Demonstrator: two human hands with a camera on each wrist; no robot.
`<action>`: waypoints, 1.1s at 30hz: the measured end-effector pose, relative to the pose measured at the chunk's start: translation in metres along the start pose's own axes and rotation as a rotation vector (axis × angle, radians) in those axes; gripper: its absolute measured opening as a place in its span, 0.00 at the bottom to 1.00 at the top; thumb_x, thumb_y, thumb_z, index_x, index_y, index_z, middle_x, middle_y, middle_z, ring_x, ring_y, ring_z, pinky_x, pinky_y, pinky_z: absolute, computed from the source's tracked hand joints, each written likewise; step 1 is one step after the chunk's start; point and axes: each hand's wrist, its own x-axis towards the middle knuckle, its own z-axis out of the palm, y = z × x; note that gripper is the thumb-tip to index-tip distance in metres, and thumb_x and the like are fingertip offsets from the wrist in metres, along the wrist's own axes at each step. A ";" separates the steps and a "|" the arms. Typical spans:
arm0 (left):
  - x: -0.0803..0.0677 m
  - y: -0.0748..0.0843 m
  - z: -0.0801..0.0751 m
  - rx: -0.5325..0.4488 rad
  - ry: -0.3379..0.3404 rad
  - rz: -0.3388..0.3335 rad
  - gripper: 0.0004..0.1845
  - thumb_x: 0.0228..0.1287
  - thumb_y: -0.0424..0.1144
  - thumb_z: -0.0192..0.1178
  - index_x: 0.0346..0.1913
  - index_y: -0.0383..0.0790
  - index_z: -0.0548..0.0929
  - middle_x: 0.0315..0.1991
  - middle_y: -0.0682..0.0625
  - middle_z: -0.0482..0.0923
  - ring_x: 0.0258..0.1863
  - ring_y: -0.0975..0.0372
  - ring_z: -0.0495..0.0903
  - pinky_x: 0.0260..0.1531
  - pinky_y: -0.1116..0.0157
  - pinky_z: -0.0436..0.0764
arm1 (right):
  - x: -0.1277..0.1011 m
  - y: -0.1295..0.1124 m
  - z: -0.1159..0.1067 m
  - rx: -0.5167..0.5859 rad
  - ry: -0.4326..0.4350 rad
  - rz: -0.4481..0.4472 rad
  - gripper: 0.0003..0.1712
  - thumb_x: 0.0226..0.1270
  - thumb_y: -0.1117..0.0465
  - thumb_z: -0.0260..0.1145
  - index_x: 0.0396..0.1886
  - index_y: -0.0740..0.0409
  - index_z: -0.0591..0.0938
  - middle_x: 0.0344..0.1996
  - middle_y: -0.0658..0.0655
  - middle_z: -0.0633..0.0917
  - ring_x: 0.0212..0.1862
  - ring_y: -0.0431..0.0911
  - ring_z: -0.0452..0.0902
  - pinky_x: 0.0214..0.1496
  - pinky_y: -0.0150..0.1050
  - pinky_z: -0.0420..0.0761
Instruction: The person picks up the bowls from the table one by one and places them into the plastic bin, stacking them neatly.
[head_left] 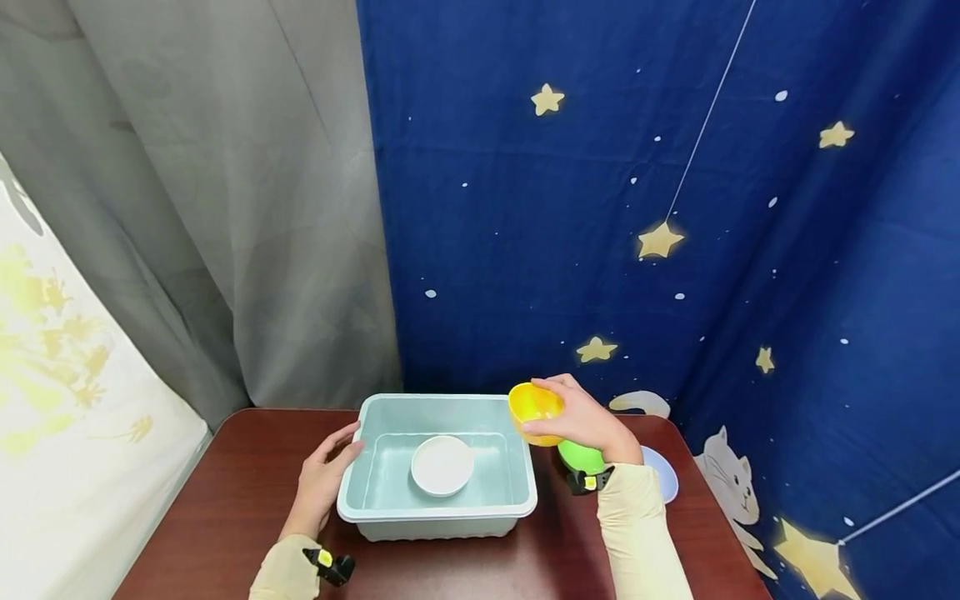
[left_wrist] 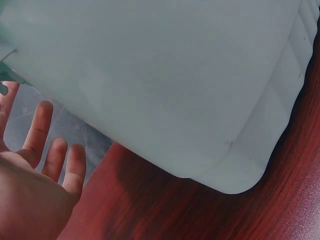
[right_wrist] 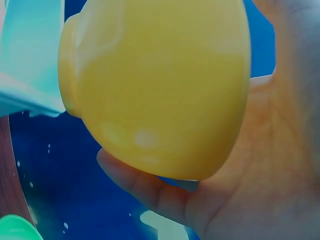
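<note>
A yellow bowl (head_left: pixel 536 403) is gripped in my right hand (head_left: pixel 581 417), thumb on one side and fingers on the other, tilted above the right rim of a light blue plastic tub (head_left: pixel 437 512). The right wrist view shows the yellow bowl's (right_wrist: pixel 160 90) smooth outside and foot ring up close. Inside the tub, a white bowl (head_left: pixel 442 465) sits near the middle. My left hand (head_left: pixel 324 479) is at the tub's left rim, its fingers extended along the edge. In the left wrist view the left hand's (left_wrist: pixel 40 175) fingers are spread beside the tub's wall (left_wrist: pixel 150 100).
Right of the tub, partly behind my right arm, are a green bowl (head_left: pixel 580 456) and a pale blue-purple dish (head_left: pixel 663 475) on the brown wooden table (head_left: pixel 210 500). A grey curtain (head_left: pixel 300 208) and a dark blue star-patterned curtain (head_left: pixel 510 208) hang behind the table.
</note>
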 end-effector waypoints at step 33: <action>-0.003 0.002 -0.001 0.010 0.006 0.007 0.31 0.69 0.63 0.61 0.72 0.60 0.74 0.72 0.50 0.71 0.63 0.57 0.75 0.49 0.69 0.78 | 0.048 -0.031 0.047 0.008 -0.189 -0.112 0.52 0.46 0.37 0.81 0.72 0.48 0.74 0.57 0.52 0.72 0.51 0.44 0.73 0.53 0.40 0.76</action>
